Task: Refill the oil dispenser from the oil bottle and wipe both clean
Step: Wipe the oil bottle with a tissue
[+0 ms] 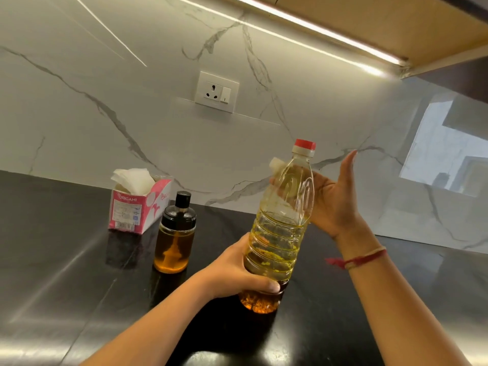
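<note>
Left hand (237, 270): I am watching its fingers wrapping the bottle (280, 233) low down, thumb lying across the front, gripping it.
Right hand (332, 202): it is pressing a tissue (276, 163) against the bottle's shoulder from behind. The thumb is pointing up, free. The fingers are showing only through the plastic, so I cannot tell how far they are curling.
Bottle: it is leaning toward 1 o'clock over the counter (66, 286), red cap (305, 145) on, yellow oil inside. I cannot tell whether its base is touching.
Dispenser (175, 239): it is standing upright at the bottle's 9 o'clock, apart from it, black lid on, amber oil inside.
Box (137, 207): it is sitting at the dispenser's 11 o'clock, tissues sticking out.
</note>
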### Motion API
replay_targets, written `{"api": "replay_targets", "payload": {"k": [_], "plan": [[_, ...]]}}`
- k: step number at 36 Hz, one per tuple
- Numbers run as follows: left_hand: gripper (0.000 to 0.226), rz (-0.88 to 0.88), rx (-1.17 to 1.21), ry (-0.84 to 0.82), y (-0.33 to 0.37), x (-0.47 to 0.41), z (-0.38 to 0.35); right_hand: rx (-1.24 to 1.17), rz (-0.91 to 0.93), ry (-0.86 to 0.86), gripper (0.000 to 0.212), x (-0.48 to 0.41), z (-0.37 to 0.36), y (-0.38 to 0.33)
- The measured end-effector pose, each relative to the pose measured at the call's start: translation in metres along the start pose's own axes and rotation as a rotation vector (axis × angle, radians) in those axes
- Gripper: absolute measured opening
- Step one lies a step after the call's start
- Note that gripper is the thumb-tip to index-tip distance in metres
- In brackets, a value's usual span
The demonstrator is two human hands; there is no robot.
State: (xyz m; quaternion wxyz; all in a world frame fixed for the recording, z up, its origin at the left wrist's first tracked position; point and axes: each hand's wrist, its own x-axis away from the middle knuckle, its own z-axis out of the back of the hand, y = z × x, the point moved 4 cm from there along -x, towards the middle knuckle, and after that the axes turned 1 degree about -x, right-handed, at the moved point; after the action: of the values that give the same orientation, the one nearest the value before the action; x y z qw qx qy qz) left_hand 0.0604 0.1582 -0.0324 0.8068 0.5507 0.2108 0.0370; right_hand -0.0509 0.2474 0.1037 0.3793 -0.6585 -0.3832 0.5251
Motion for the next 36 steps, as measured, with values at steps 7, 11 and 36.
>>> {"api": "replay_targets", "payload": {"k": [7, 11, 36], "plan": [[0.077, 0.018, 0.004, -0.007, 0.000, 0.001, 0.001, 0.012, -0.106, -0.026, 0.102, 0.000, 0.006, 0.022], [0.075, 0.021, 0.018, -0.016, -0.001, 0.001, 0.000, -0.052, -0.074, -0.068, 0.106, -0.005, 0.006, 0.010], [0.076, 0.012, 0.025, -0.036, -0.002, 0.001, 0.001, -0.110, -0.001, -0.064, 0.103, -0.015, 0.008, -0.005]]}}
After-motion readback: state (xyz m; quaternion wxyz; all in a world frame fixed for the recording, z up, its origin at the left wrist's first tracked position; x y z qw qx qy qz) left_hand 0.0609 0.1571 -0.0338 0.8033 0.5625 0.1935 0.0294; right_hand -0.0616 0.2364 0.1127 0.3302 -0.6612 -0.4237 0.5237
